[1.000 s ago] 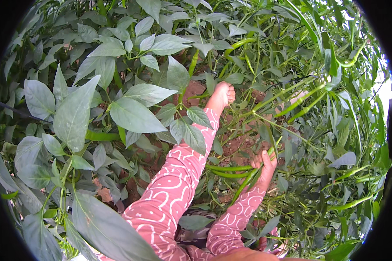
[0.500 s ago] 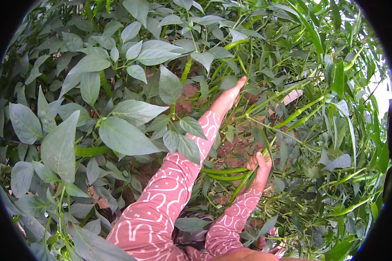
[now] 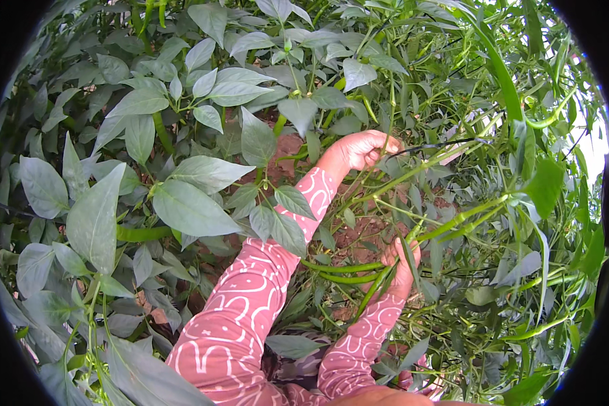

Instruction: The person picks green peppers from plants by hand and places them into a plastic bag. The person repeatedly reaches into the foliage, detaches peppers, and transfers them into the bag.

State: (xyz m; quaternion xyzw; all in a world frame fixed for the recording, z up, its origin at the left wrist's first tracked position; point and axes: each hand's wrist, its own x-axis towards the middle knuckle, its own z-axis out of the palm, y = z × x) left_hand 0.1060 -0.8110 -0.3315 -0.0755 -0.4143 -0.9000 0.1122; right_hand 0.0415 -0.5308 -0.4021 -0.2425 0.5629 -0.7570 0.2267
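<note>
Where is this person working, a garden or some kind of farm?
Most likely a chilli pepper plot, outdoors. Leafy plants crowd the view, long green chillies hang from the stems, and bare reddish soil shows between them. Garden or farm cannot be told.

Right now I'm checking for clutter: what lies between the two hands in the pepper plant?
In the head view, green stems and leaves cross between the left hand and the right hand, with reddish soil showing behind them.

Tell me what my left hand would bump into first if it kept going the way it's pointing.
Your left hand points up and right into the foliage. First in line looks to be the thin dark stem at its fingertips, then green leaves, though depth is unclear.
</note>
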